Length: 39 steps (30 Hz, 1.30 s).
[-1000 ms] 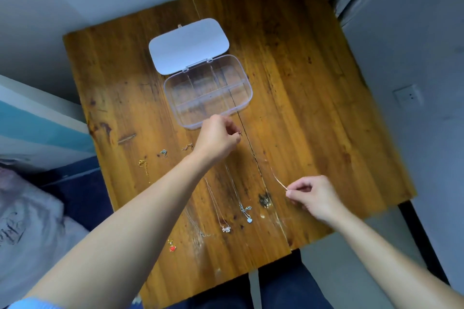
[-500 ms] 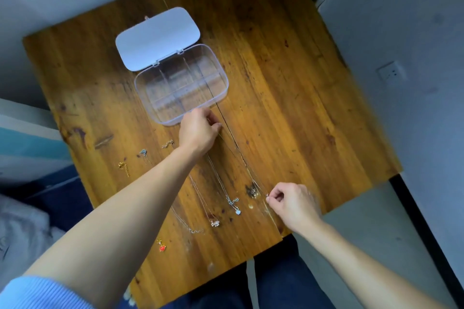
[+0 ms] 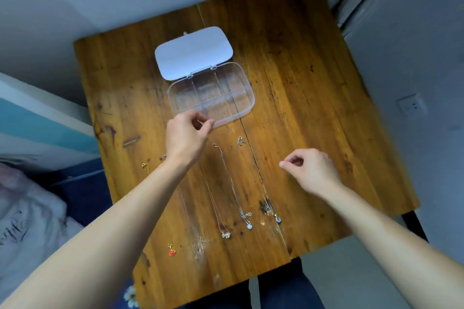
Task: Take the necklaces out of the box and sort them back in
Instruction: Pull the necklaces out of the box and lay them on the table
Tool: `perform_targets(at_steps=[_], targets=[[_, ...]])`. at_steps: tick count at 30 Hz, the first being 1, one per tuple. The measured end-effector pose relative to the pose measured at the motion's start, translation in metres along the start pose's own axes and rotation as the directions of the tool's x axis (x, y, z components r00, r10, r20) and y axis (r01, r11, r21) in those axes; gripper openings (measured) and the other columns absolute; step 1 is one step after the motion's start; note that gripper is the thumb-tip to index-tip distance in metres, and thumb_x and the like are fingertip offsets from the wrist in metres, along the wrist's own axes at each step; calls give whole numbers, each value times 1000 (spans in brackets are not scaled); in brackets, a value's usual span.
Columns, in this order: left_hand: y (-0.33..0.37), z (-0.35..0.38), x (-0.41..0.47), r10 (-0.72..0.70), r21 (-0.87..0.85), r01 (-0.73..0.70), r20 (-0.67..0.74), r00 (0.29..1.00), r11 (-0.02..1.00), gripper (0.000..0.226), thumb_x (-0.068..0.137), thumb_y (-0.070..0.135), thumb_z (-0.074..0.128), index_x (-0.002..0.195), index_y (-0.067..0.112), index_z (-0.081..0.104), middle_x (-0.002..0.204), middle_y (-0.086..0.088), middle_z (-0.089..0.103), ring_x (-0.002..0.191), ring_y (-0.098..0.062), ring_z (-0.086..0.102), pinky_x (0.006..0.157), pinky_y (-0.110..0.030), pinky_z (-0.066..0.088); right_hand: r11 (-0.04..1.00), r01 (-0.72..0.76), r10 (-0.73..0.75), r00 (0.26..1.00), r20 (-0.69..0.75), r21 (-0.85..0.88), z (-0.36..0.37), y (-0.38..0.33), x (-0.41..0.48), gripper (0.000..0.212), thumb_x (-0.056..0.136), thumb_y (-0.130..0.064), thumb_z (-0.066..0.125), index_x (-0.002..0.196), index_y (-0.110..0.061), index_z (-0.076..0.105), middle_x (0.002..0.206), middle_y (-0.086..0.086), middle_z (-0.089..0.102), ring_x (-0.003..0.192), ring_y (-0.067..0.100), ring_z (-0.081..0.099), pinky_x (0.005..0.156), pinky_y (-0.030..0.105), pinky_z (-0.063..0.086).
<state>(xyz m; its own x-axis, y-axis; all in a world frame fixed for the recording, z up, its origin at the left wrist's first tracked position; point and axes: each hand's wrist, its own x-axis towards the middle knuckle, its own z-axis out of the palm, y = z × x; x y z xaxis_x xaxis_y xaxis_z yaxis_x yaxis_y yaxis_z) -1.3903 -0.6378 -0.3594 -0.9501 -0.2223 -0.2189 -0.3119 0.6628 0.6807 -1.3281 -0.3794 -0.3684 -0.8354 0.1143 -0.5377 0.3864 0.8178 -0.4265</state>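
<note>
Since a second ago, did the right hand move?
Yes. The right hand was beside the dark mark in the wood, near the front edge of the table; now it sits farther up, toward the box.

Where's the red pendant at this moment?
In the head view, the red pendant lies on the wooden table near its front edge, left of the row of silver pendants.

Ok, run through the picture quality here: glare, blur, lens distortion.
Head view: the wide-angle lens skews the table and stretches both forearms toward the lower corners; the frame is slightly soft, so the thin chains nearly vanish into the wood grain; the lid reads flat and pale; the clear box shows faint highlights on its rim; no hard shadows.
</note>
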Motion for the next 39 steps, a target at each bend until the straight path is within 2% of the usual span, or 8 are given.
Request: perform_targets(at_steps=[6,11,16,27,30,33,36,39], targets=[[-28,-27,17,-249,-168,233,-83,965,958,19,85,27,70,93,11,63,85,-10,67,84,-31,66,77,-49,58,986,164,-162,985,-58,30,-23,-63,66,13,82,-37,72,74,-27,69,81,-4,67,85,21,61,73,30,45],[-34,-25,19,-339,-221,321,-48,939,921,17,85,28,71,93,14,63,88,-11,69,84,-33,68,79,-51,58,969,196,-170,971,168,-150,7,-91,75,22,77,-44,76,75,-23,71,80,-3,71,85,22,65,73,32,49],[-37,-20,19,-380,-279,358,-28,924,891,11,86,26,69,82,18,63,84,-12,70,81,-36,69,77,-53,58,938,206,-184,978,102,-279,32,-101,74,28,72,-52,76,78,-26,66,93,1,72,94,28,63,73,33,45],[-42,-18,14,-383,-334,361,-3,924,871,17,86,33,68,75,23,60,72,-7,67,66,-24,62,74,-52,59,917,261,-233,964,127,-302,36,-113,73,5,75,-20,71,70,-20,69,87,10,72,90,33,64,73,32,47],[-40,-20,15,-370,-309,352,0,929,883,14,87,31,67,80,21,63,80,-11,70,75,-32,67,75,-51,59,950,260,-238,961,139,-173,22,-117,66,8,75,-17,70,66,-17,71,77,3,72,84,24,65,77,34,52],[-40,-22,15,-353,-290,341,12,935,894,12,88,30,66,85,18,64,84,-12,71,82,-34,68,76,-51,59,967,219,-242,951,191,131,-6,-130,57,12,79,-8,66,70,-7,73,69,7,72,67,19,70,69,37,60],[-40,-22,17,-353,-274,344,18,935,898,12,88,28,66,87,16,65,84,-12,70,82,-33,68,76,-51,58,901,153,-279,921,273,405,-40,-153,47,8,83,-1,65,79,2,71,71,14,71,63,17,72,59,29,60],[-40,-22,18,-352,-273,345,25,936,898,11,89,26,66,87,15,64,84,-14,70,82,-34,68,77,-52,58,833,158,-357,886,296,530,-69,-177,40,7,83,2,65,84,4,71,71,16,72,69,23,73,58,25,59]])
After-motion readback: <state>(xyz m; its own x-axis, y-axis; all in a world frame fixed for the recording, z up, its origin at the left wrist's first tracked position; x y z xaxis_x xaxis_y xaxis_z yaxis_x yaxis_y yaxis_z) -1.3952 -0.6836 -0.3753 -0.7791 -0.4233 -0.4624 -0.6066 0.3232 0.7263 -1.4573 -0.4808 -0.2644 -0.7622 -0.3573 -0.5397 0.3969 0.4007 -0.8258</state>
